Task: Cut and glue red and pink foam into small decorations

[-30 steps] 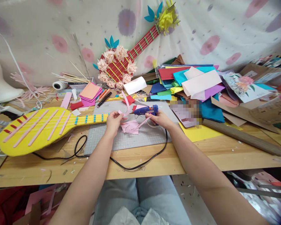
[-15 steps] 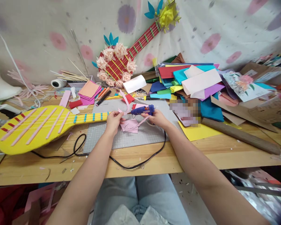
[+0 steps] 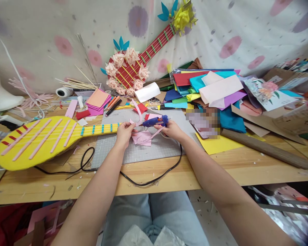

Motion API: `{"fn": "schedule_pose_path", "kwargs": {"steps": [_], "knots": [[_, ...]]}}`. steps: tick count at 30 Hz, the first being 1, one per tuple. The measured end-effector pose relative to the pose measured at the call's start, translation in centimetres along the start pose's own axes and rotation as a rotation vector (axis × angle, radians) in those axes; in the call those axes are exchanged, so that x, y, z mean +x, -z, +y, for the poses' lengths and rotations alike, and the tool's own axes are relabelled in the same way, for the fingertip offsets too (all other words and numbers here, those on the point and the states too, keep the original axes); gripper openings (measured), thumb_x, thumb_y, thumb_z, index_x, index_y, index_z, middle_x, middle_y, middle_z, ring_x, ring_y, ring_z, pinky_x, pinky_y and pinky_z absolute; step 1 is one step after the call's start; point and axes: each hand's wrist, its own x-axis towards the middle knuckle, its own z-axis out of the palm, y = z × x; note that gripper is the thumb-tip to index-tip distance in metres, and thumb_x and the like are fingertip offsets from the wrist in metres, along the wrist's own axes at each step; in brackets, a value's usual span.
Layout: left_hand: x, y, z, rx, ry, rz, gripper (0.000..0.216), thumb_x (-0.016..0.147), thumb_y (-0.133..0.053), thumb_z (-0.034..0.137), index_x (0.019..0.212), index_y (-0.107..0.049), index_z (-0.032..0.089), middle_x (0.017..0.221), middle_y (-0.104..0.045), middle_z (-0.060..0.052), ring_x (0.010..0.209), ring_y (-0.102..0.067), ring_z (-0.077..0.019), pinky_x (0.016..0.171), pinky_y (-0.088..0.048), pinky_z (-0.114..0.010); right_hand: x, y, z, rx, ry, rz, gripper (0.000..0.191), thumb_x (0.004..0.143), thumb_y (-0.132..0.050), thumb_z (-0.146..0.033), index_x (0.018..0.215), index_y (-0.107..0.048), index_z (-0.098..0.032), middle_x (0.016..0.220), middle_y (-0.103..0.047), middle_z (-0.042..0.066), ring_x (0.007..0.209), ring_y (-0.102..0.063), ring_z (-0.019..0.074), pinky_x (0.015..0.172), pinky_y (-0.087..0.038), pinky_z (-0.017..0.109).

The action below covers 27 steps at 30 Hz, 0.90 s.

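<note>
My left hand point(image 3: 125, 133) pinches a pink paper strip point(image 3: 138, 114) over the grey cutting mat point(image 3: 110, 150). A blue hot glue gun point(image 3: 155, 121) is held in my right hand point(image 3: 173, 130), its nozzle pointing left at the strip near my left fingertips. Below the gun lies a pink paper piece point(image 3: 143, 138), with a thin pink strip running from it up to my right hand. To the left rests a yellow paper-covered lute shape point(image 3: 38, 140) with pink strips and blue bands; its neck reaches close behind my left hand.
A black cord point(image 3: 146, 184) loops along the front of the table point(image 3: 195, 182). Folded coloured papers point(image 3: 207, 85) pile up at the back right, beside a brown stick point(image 3: 264, 148). A red flower-trimmed instrument point(image 3: 125, 73) leans at the back. Markers point(image 3: 113, 106) lie left of centre.
The glue gun has shifted very slightly left. Otherwise both hands and the pink strip stay nearly in place.
</note>
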Motion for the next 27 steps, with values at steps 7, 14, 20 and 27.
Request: {"fn": "schedule_pose_path", "kwargs": {"steps": [7, 14, 20, 27], "knots": [[-0.17, -0.11, 0.24, 0.003, 0.004, -0.002, 0.015, 0.063, -0.064, 0.018, 0.066, -0.049, 0.015, 0.058, -0.053, 0.004, 0.044, -0.052, -0.0080, 0.038, -0.041, -0.020, 0.10, -0.12, 0.19, -0.002, 0.002, -0.016, 0.039, 0.070, -0.058, -0.052, 0.085, -0.066, -0.016, 0.052, -0.053, -0.001, 0.050, -0.047, 0.0107, 0.052, -0.038, 0.023], [-0.02, 0.02, 0.14, 0.005, -0.002, -0.002, 0.015, 0.064, -0.063, 0.018, 0.067, -0.049, 0.014, 0.062, -0.054, 0.004, 0.044, -0.052, -0.0078, 0.038, -0.042, -0.020, 0.12, 0.03, -0.03, -0.040, -0.047, 0.018, 0.041, 0.068, -0.058, -0.055, 0.078, -0.064, -0.016, 0.045, -0.049, -0.003, 0.046, -0.046, 0.0104, 0.050, -0.036, 0.023], [-0.02, 0.04, 0.15, -0.004, -0.002, 0.002, 0.016, 0.062, -0.064, 0.018, 0.068, -0.050, 0.014, 0.061, -0.054, 0.004, 0.044, -0.053, -0.0082, 0.039, -0.042, -0.020, 0.17, 0.23, -0.16, -0.051, -0.081, 0.058, 0.040, 0.066, -0.058, -0.056, 0.070, -0.060, -0.016, 0.047, -0.050, -0.003, 0.043, -0.045, 0.0096, 0.045, -0.037, 0.023], [-0.01, -0.03, 0.23, -0.009, 0.008, 0.003, 0.017, 0.062, -0.065, 0.018, 0.067, -0.049, 0.014, 0.059, -0.053, 0.004, 0.043, -0.053, -0.0082, 0.038, -0.042, -0.020, 0.10, 0.63, -0.27, 0.030, -0.122, 0.105, 0.037, 0.066, -0.062, -0.053, 0.072, -0.059, -0.017, 0.054, -0.054, -0.001, 0.040, -0.045, 0.0088, 0.040, -0.037, 0.023]]}}
